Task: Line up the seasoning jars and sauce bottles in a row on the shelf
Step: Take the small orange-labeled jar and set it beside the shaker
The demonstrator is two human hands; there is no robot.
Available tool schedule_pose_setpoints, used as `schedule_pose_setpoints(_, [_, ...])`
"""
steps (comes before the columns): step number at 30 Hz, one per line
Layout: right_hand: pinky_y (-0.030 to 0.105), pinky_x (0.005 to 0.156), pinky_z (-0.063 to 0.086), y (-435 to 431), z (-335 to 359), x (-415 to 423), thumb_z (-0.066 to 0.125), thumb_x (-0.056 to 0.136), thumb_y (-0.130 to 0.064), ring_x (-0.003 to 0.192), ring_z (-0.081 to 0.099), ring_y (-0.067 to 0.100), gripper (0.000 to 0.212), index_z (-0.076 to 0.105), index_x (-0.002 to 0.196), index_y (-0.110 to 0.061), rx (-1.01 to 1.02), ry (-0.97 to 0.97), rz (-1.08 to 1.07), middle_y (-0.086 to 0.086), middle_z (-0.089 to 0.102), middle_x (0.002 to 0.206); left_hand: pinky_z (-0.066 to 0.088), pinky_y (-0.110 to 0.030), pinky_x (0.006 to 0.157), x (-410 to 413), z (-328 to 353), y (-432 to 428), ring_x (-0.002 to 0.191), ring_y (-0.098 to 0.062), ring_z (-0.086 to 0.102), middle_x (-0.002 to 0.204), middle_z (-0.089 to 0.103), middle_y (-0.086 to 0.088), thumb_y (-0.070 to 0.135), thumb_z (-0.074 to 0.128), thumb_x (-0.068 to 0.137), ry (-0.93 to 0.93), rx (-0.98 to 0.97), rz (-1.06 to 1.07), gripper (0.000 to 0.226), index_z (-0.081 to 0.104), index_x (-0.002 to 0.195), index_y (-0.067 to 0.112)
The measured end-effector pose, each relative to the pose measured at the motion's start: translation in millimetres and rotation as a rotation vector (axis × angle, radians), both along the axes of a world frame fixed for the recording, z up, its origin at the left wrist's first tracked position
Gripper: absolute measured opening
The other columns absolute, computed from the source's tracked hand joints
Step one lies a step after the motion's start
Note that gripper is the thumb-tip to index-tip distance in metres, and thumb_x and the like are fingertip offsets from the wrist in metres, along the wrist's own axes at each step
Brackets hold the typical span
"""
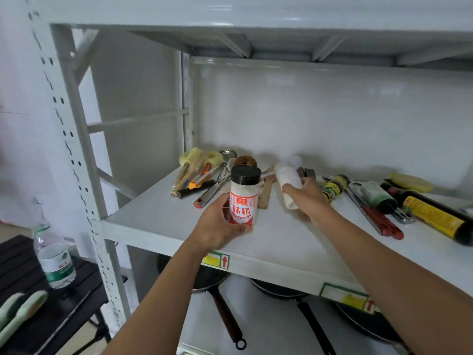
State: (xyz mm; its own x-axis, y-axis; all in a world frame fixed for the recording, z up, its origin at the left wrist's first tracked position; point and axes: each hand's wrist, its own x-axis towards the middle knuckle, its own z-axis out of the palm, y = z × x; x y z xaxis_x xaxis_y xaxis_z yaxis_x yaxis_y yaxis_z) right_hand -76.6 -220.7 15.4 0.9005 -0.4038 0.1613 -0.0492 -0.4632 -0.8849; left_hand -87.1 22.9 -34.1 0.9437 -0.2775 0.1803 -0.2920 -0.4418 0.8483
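My left hand (217, 226) holds a seasoning jar (244, 196) upright just above the white shelf (166, 219); it has a black lid and a red-and-white label. My right hand (307, 198) grips a white bottle (288, 179) that is tilted and blurred, its top pointing toward the back wall. To the right, a small jar with a green-yellow label (335, 187) lies on its side. A dark sauce bottle with a yellow label (432, 216) lies at the far right, and a green-labelled bottle (378, 197) lies beside it.
Brushes, scrubbers and utensils (197, 175) are piled at the shelf's back left. Red-handled tongs (376, 216) lie between the fallen bottles. Pans (217, 290) sit on the shelf below. A water bottle (55, 257) stands on a black table at left.
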Motion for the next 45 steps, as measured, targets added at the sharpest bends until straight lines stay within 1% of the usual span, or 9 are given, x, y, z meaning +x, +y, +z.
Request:
schedule_pose_setpoints(7, [0.033, 0.078, 0.062, 4, -23, -63, 0.090, 0.081, -0.026, 0.098, 0.074, 0.016, 0.056, 0.058, 0.126, -0.020, 0.265, -0.092, 0.196, -0.002, 0.072, 0.114, 0.047, -0.040, 0.112, -9, 6, -7, 0.126, -0.017, 0.062, 0.134, 0.067, 0.009, 0.033, 0.094, 0.074, 0.015, 0.025, 0.059, 0.079, 0.054, 0.142, 0.032])
schedule_pose_setpoints(14, [0.037, 0.106, 0.052, -5, -33, -64, 0.070, 0.096, -0.003, 0.121, 0.069, 0.015, 0.045, 0.061, 0.134, -0.026, 0.536, -0.091, 0.460, -0.005, 0.076, 0.125, 0.047, -0.040, 0.111, -13, 9, -10, 0.124, -0.014, 0.061, 0.136, 0.066, 0.009, 0.032, 0.093, 0.076, 0.017, 0.042, 0.060, 0.077, 0.053, 0.142, 0.032])
schedule_pose_setpoints(20, [0.040, 0.105, 0.055, -7, -33, -69, 0.094, 0.073, -0.036, 0.118, 0.068, 0.012, 0.080, 0.052, 0.141, -0.033, 0.149, 0.070, 0.423, -0.010, 0.071, 0.127, 0.049, -0.036, 0.109, -7, 5, -8, 0.125, -0.014, 0.062, 0.136, 0.066, 0.011, 0.038, 0.093, 0.074, -0.028, 0.057, 0.071, 0.078, 0.053, 0.142, 0.035])
schedule_pose_setpoints(24, [0.034, 0.092, 0.057, 4, -47, -65, 0.097, 0.063, -0.047, 0.112, 0.063, 0.008, 0.090, 0.047, 0.136, -0.033, -0.121, -0.100, 0.217, -0.011, 0.061, 0.126, 0.050, -0.037, 0.110, -6, 6, -8, 0.124, -0.013, 0.063, 0.135, 0.067, 0.012, 0.038, 0.094, 0.072, -0.030, 0.046, 0.069, 0.080, 0.054, 0.142, 0.034])
schedule_pose_setpoints(28, [0.022, 0.079, 0.051, 1, -52, -65, 0.093, 0.073, -0.033, 0.106, 0.062, 0.003, 0.079, 0.047, 0.137, -0.031, -0.106, -0.133, 0.218, -0.010, 0.062, 0.121, 0.049, -0.037, 0.110, -8, 6, -7, 0.127, -0.013, 0.061, 0.140, 0.065, 0.011, 0.039, 0.092, 0.075, -0.013, 0.047, 0.076, 0.082, 0.052, 0.146, 0.034])
schedule_pose_setpoints(32, [0.032, 0.091, 0.055, 0, -53, -67, 0.081, 0.079, -0.026, 0.114, 0.062, 0.008, 0.076, 0.039, 0.140, -0.041, -0.109, -0.077, 0.340, -0.005, 0.058, 0.136, 0.051, -0.036, 0.110, -7, 6, -5, 0.126, -0.012, 0.063, 0.138, 0.066, 0.012, 0.041, 0.092, 0.075, -0.020, 0.044, 0.082, 0.081, 0.052, 0.145, 0.035])
schedule_pose_setpoints(36, [0.036, 0.097, 0.055, 4, -55, -65, 0.091, 0.065, -0.052, 0.122, 0.058, 0.012, 0.091, 0.043, 0.140, -0.035, -0.188, -0.127, 0.248, -0.006, 0.056, 0.134, 0.051, -0.038, 0.110, -8, 6, -7, 0.126, -0.013, 0.063, 0.139, 0.066, 0.012, 0.042, 0.093, 0.074, -0.012, 0.045, 0.090, 0.083, 0.052, 0.145, 0.035])
schedule_pose_setpoints(40, [0.026, 0.086, 0.054, 4, -52, -70, 0.089, 0.078, -0.037, 0.106, 0.065, 0.002, 0.070, 0.047, 0.134, -0.033, -0.164, -0.135, 0.275, -0.009, 0.065, 0.122, 0.047, -0.028, 0.099, -12, 8, -11, 0.117, -0.009, 0.060, 0.137, 0.065, 0.010, 0.041, 0.093, 0.074, -0.037, 0.080, 0.083, 0.078, 0.053, 0.141, 0.032])
schedule_pose_setpoints(45, [0.036, 0.094, 0.058, 5, -48, -74, 0.082, 0.080, -0.029, 0.106, 0.066, 0.008, 0.061, 0.047, 0.131, -0.034, -0.168, -0.075, 0.294, -0.005, 0.066, 0.121, 0.043, -0.025, 0.096, -16, 9, -16, 0.126, -0.015, 0.059, 0.142, 0.063, 0.005, 0.037, 0.090, 0.079, -0.044, 0.102, 0.109, 0.077, 0.050, 0.144, 0.030])
